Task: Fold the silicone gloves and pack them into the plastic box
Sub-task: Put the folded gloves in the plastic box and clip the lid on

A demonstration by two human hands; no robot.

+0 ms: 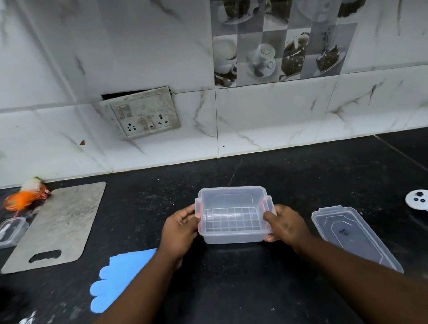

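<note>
Blue silicone gloves (120,280) lie flat on the black counter (241,298) at lower left of the frame, partly under the left forearm. Left hand (180,229) and right hand (284,224) each grip one side of the clear plastic box (232,214) at frame centre; the box is open and empty. Its lid (355,238) lies at right, apart from the box.

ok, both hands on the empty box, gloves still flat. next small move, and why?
Probably let go of the plastic box and send the left hand to the blue gloves. The box sits open and empty, its lid off to the right hand side, and the gloves lie unfolded beside the left forearm.
</note>
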